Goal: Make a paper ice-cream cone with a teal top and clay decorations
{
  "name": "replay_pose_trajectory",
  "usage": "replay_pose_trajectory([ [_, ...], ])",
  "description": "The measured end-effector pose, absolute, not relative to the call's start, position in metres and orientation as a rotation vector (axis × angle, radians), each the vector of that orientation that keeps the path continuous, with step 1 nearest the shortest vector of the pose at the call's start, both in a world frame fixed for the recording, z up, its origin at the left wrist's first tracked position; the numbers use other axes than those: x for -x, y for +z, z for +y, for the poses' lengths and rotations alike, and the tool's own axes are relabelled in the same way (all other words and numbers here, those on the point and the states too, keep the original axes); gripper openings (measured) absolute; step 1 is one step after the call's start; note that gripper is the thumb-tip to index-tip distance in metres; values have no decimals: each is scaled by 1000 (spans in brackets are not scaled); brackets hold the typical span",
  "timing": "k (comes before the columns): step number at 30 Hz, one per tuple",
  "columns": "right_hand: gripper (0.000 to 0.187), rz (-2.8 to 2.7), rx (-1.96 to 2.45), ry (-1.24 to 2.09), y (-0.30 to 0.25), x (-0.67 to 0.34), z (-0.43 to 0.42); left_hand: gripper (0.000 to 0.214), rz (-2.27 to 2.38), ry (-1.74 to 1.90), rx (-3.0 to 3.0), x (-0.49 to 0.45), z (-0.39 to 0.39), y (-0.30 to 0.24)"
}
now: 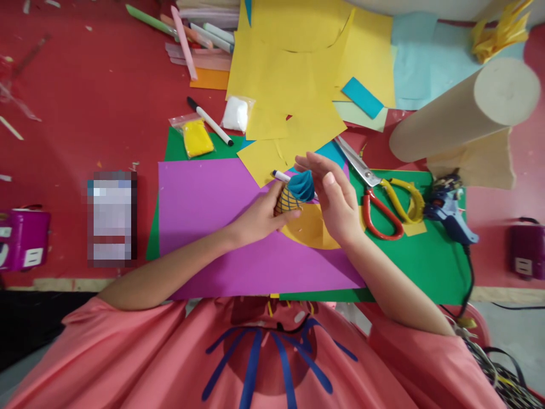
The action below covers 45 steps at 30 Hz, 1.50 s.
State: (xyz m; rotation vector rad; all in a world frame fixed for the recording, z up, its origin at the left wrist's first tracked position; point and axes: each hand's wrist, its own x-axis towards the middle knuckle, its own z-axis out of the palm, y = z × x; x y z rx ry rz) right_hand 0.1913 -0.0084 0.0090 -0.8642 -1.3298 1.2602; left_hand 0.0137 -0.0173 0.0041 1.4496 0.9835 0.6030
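Note:
My left hand (259,215) is closed round a small yellow paper cone with dark grid lines (289,200), topped by a folded teal paper piece (301,184). My right hand (336,201) is beside it with fingers stretched out, touching the teal top. Both hands hover over a purple paper sheet (204,227) lying on green paper (426,261). A yellow half-circle of paper (313,230) lies under the hands. A marker (281,176) lies just behind the cone.
Red-and-yellow scissors (383,199) and a blue glue gun (449,213) lie to the right. A cardboard tube (460,111) stands at the back right. Yellow sheets (298,68), a marker (210,121), clay bags (198,138) and pens (191,28) lie behind.

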Motion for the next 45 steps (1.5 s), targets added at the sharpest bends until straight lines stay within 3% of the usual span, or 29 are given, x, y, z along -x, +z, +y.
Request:
replay_pose_trajectory([
  [4,32,-1400,908,1284,15,-186,-14,58,972,537,-1310,-17,-21,7],
  [14,25,-1328,881,1332,17,-180,-18,49,812,590,-1289,-18,-17,11],
  [22,16,-1451,874,1326,23,-197,-11,54,983,554,-1586,-15,-17,10],
  [31,21,-1863,840,1068,32,-207,-5,48,1011,400,-1610,-13,-17,13],
  [45,30,-2064,791,953,34,-211,-5,46,1172,136,-1777,-15,-18,24],
])
